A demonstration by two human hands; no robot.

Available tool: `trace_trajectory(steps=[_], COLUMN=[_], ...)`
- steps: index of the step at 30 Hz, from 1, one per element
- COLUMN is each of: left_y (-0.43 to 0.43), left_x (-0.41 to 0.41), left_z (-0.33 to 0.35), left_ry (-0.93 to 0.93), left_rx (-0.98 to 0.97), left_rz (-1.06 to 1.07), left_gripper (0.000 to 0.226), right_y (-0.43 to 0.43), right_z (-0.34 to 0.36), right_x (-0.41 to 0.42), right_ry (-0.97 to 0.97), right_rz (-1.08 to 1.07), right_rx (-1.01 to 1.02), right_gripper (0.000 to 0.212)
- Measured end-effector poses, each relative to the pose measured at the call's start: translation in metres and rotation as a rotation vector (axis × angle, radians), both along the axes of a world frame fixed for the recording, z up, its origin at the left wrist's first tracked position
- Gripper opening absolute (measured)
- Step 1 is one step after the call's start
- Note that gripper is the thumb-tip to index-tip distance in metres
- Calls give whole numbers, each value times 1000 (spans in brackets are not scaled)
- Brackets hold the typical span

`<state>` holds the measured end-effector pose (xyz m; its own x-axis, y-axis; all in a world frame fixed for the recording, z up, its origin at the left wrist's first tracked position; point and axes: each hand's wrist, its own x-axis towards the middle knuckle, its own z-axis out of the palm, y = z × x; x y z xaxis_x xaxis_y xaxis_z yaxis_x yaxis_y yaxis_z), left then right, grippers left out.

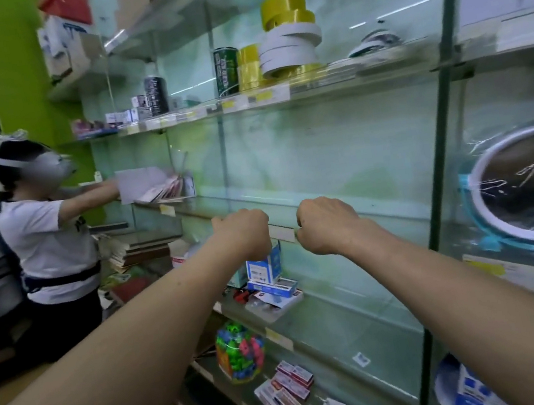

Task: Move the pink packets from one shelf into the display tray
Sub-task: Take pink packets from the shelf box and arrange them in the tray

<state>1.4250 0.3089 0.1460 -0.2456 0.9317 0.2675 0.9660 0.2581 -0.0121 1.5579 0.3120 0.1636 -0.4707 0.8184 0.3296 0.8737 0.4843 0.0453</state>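
Though at shelf edge [283, 233], L hand [246, 235] & R hand [327, 224] fingers curled tight, empty.

stacked rolls of yellow and white tape [290, 30] are sitting on the upper glass shelf [360, 71], beside a dark green cylindrical can [227, 71]. a round blue-rimmed mirror in clear wrap [526, 187] is showing at right. a clear jar of multicoloured plastic pieces [241, 350] is standing below blue-and-white cardboard boxes [266, 268]. a person in a white t-shirt [46, 242] is reaching to a shelf.

The shelf [361, 75] is smooth, glossy glass. Yellow tape rolls [287, 8] shine like plastic; white rolls [291, 48] look matt. Crinkled clear film [473, 140] wraps the mirror [526, 184].
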Motion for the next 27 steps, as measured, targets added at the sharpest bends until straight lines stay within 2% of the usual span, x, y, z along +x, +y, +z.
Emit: trace_trajectory(steps=[3, 13, 16, 20, 27], left_y=[12, 91, 118, 150, 189], left_x=[-24, -111, -135, -163, -213], left_z=[-2, 3, 8, 10, 9], left_ry=[-10, 27, 46, 67, 72], left_rx=[-10, -30, -34, -49, -45], left_rz=[26, 87, 94, 103, 91], left_gripper=[46, 52, 51, 58, 57], right_y=[18, 110, 137, 169, 207], right_z=[-3, 3, 7, 9, 8], right_x=[-28, -122, -145, -173, -222], right_ry=[-4, 16, 35, 49, 35], right_rz=[35, 104, 120, 143, 168], right_rx=[-21, -37, -39, -51, -49], right_gripper=[2, 16, 6, 20, 17])
